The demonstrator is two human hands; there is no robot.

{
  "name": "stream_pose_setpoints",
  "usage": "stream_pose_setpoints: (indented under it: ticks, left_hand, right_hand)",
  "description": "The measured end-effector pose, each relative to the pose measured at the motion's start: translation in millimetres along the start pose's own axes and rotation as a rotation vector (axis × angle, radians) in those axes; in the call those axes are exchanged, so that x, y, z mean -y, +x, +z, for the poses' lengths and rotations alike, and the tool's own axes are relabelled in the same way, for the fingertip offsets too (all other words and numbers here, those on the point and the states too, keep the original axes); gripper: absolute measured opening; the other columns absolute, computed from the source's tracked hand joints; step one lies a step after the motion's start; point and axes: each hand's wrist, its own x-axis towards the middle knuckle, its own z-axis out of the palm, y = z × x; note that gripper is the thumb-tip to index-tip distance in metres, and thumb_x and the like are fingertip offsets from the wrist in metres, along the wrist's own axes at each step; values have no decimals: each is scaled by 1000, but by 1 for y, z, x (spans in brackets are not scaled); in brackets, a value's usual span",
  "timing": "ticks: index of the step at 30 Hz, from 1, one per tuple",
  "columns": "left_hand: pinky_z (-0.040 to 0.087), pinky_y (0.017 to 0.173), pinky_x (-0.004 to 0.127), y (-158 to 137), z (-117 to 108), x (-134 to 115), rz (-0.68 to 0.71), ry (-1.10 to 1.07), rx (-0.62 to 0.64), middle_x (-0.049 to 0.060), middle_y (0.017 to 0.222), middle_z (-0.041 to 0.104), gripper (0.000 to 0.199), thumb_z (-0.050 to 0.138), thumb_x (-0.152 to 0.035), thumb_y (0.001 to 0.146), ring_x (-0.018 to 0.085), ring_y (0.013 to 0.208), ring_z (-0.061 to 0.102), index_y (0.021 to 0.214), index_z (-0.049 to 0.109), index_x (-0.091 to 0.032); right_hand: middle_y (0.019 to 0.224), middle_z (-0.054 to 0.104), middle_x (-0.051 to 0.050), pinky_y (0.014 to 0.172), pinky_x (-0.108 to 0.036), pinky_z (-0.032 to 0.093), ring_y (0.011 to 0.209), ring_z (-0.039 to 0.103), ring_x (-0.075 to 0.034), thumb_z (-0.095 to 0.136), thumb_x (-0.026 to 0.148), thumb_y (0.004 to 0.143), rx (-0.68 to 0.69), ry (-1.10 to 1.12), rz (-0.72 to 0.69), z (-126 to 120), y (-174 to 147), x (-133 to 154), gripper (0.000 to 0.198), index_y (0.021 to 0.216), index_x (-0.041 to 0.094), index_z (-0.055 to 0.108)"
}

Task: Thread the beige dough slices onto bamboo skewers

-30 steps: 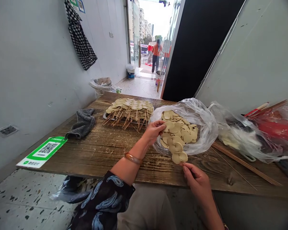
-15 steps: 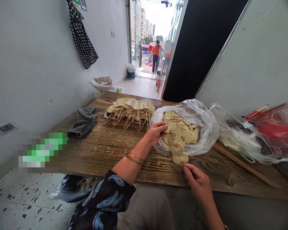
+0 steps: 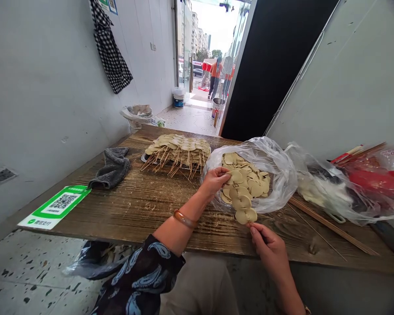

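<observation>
A skewer (image 3: 250, 224) is held by its lower end in the right hand (image 3: 271, 245); the grip is closed, with thumb and fingers pinched together on the stick. Pale round slices (image 3: 246, 215) are threaded on the skewer, which is positioned over the worktop (image 3: 144, 218), at the near side of an open plastic bag (image 3: 284, 175). By the left hand (image 3: 214, 181), one thin slice (image 3: 235, 176) is pinched between thumb and fingers above the bag (whether this slice is pierced by the skewer cannot be told). Loose slices (image 3: 258, 189) are contained in the bag. Loaded skewers (image 3: 180, 146) are stacked on a tray (image 3: 145, 156) to the left of the bag. Bare sticks (image 3: 331, 225) are laid to its right
</observation>
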Motion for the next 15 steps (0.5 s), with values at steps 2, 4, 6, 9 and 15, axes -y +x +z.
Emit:
stream_pose_setpoints:
  ticks: [2,4,6,9,15]
  left_hand:
    - [28,45,18,1,0,1,19,28,-15,-2,60,56,26,71,-28,61,4,48,42,79,62,-12]
    - [29,46,18,1,0,1,42,53,-38,-2,59,56,25,71,-27,61,5,49,43,78,60,-13]
    - [30,47,18,2,0,2,69,94,-60,-3,57,55,22,70,-26,62,5,49,43,75,59,-13]
    - [29,48,18,3,0,2,130,202,-85,-3,55,53,16,69,-22,62,5,49,43,71,58,-14]
    - [32,51,19,3,-1,1,174,308,-42,-3,55,53,13,67,-20,64,7,51,45,69,56,-14]
  right_hand:
    - [51,56,0,40,-21,37,46,48,-13,59,47,77,-4,10,4,0,0,1,38,92,16,74]
    - [50,56,-1,39,-21,36,46,48,-13,59,47,77,-4,20,5,1,0,2,37,92,17,75]
    - [50,55,-1,39,-21,35,46,48,-13,59,47,77,-5,29,4,1,0,3,37,92,17,75]
    - [51,55,-1,39,-21,35,46,47,-13,59,48,77,-1,38,10,1,0,4,38,92,16,74]
    - [53,53,1,38,-20,31,45,43,-10,60,46,77,30,86,65,1,1,0,37,94,15,73]
